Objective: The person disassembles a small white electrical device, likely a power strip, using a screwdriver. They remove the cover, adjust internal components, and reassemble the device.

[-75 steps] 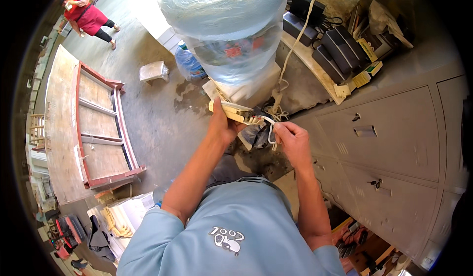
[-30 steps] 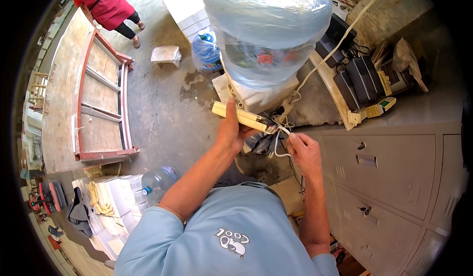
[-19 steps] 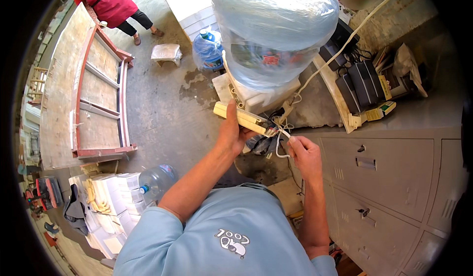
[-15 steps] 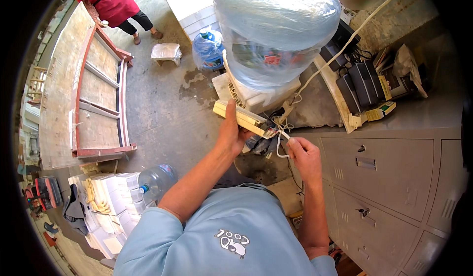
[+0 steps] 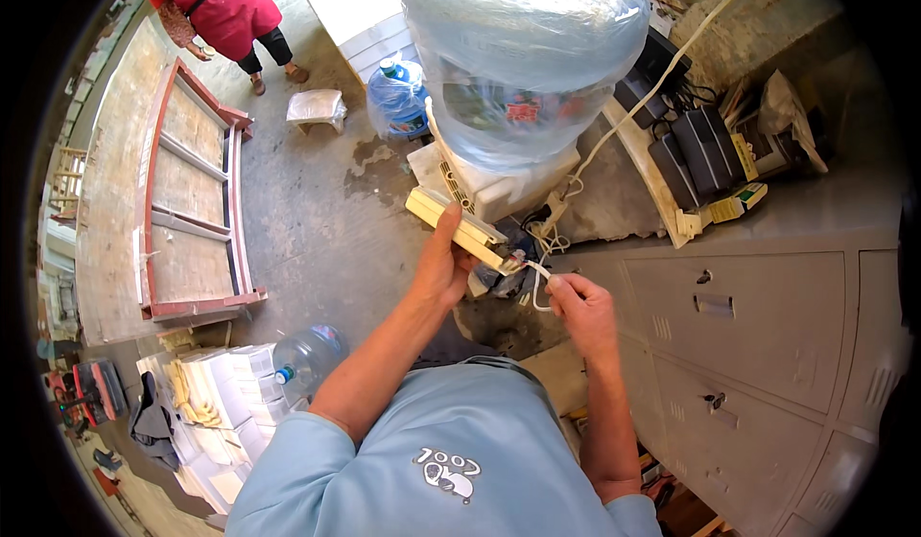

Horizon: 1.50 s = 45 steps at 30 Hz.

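My left hand is closed around a long yellowed-white casing that looks like a power strip, its thumb lying on top. The casing's right end is parted, and thin wires show there. My right hand pinches a white cable just right of that end. The cable runs into the exposed wires and also loops below. Beyond my hands stands a white water dispenser with a large plastic-wrapped bottle on it. A pale slotted strip leans against its front.
A grey metal locker cabinet stands at my right, with black devices behind it. Left are a wooden panel with a red frame, stacked white boxes and an empty bottle. A person in a red apron stands far left.
The casing and both hands sit slightly lower and further left in view, as the whole view has shifted a little. My right hand keeps its pinch on the cable.
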### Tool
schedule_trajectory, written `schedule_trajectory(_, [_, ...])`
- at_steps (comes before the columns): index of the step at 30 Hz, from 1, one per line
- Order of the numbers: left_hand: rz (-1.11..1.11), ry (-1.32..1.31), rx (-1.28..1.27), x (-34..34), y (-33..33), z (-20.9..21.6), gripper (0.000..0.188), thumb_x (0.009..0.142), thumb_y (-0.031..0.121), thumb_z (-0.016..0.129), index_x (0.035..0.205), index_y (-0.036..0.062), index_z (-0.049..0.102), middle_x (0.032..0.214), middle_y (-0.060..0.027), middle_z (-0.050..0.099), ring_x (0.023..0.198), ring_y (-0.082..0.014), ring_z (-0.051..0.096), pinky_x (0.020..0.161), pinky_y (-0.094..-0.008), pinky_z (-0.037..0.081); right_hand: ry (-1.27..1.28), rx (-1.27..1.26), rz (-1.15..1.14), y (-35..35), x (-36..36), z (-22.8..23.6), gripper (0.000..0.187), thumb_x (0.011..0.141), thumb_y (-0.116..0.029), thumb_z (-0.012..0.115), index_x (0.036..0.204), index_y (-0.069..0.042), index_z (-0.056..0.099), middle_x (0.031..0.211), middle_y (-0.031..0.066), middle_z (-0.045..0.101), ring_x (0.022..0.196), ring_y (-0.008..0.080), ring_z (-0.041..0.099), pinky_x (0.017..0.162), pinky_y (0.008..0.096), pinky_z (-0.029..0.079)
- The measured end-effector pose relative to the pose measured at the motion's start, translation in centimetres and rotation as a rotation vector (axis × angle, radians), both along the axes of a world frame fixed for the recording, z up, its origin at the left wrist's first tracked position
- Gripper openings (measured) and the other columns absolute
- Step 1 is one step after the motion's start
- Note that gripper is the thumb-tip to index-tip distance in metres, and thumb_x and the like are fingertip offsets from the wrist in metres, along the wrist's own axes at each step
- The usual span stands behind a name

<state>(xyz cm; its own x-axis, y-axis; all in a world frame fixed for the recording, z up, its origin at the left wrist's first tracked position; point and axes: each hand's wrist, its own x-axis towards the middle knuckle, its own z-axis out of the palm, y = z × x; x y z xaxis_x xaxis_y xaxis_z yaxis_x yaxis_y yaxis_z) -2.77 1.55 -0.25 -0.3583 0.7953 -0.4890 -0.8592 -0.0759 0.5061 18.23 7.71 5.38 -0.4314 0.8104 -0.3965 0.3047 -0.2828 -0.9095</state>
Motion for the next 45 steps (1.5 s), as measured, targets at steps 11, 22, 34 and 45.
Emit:
schedule_trajectory(11, [0.057, 0.022, 0.076, 0.1, -0.5, 0.6, 0.075, 0.092, 0.057, 0.058, 0.139, 0.0015, 0.039, 0.124, -0.0176, 0.059, 0.114, -0.0297, 0.059, 0.101, -0.0429, 0.047, -0.116, 0.196, 0.041, -1.6, -0.6, 1.3, 0.022, 0.091, -0.02, 0.068, 0.092, 0.002, 0.069, 0.061, 0.0004, 0.056, 0.058, 0.0058, 0.05, 0.053, 0.0244, 0.041])
schedule_trajectory(22, [-0.223, -0.117, 0.383, -1.8, -0.9, 0.6, 0.078, 0.089, 0.053, 0.065, 0.142, 0.0016, 0.04, 0.134, -0.0223, 0.054, 0.126, -0.0374, 0.052, 0.109, -0.0512, 0.038, -0.112, 0.376, 0.048, -1.9, 0.3, 0.1, 0.016, 0.089, -0.015, 0.069, 0.094, 0.001, 0.069, 0.065, 0.0074, 0.061, 0.057, 0.0126, 0.054, 0.055, 0.0279, 0.044])
schedule_trajectory(34, [0.04, -0.201, 0.109, -0.6, 0.0, -2.2, 0.055, 0.095, 0.048, 0.058, 0.133, 0.0096, 0.047, 0.13, -0.0077, 0.06, 0.117, -0.0252, 0.06, 0.103, -0.0439, 0.048, -0.121, 0.308, -0.01, -1.2, -1.2, 1.5, 0.022, 0.091, -0.021, 0.069, 0.093, 0.001, 0.07, 0.061, 0.0047, 0.059, 0.055, 0.0107, 0.052, 0.053, 0.0279, 0.042])
schedule_trajectory(45, [0.001, -0.141, -0.005, -0.1, 0.2, -1.5, 0.059, 0.095, 0.051, 0.059, 0.127, 0.0025, 0.048, 0.119, -0.0143, 0.062, 0.107, -0.027, 0.065, 0.093, -0.046, 0.056, -0.086, 0.237, -0.089, 0.0, -1.7, 1.2, 0.026, 0.093, -0.023, 0.067, 0.093, 0.002, 0.07, 0.061, -0.0001, 0.056, 0.057, 0.0066, 0.049, 0.052, 0.0256, 0.04])
